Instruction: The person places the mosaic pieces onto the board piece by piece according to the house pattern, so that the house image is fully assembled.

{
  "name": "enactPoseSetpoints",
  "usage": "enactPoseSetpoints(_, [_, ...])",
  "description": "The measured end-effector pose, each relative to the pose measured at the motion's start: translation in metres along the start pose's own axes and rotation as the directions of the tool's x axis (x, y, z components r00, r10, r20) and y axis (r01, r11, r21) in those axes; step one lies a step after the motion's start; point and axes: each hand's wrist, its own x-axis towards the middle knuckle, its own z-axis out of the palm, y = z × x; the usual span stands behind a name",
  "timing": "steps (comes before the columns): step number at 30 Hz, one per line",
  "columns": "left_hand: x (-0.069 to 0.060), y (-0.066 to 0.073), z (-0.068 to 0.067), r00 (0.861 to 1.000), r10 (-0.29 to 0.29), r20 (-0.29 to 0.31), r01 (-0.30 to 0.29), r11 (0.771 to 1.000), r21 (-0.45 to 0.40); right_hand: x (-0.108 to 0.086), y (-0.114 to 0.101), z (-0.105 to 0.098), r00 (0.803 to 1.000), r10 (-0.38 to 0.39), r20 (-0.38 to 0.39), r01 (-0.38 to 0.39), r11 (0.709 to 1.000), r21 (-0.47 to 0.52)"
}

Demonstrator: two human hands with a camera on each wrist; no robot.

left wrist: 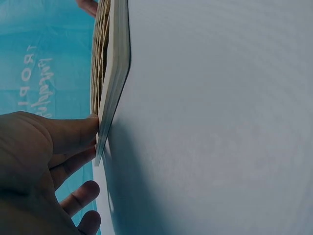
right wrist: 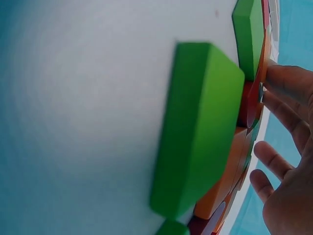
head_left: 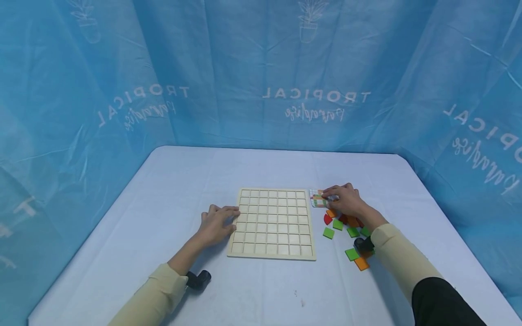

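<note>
Blue sheeting (head_left: 236,50) printed with white lettering (head_left: 316,94) hangs behind a white-covered table (head_left: 195,174).

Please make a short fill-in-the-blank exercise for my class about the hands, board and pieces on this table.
1. The left hand touches the grid board on its ____ side.
2. The right hand touches the printed card, which lies just to the ____ of the board.
3. The loose pieces show three colours: red, orange and ____.
4. The background colour of the curtain behind the white table is ____.

Missing words: left; right; green; blue.
</note>
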Motion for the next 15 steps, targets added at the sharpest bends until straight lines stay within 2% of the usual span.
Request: enactPoseSetpoints(15, [0.0011, 0.0015, -0.0018, 1.0, -0.017, 0.025, 0.017, 1.0, -0.004, -0.0001, 0.0017, 0.0023, 0.999, 0.04, -0.001, -0.04, 0.999, 0.015])
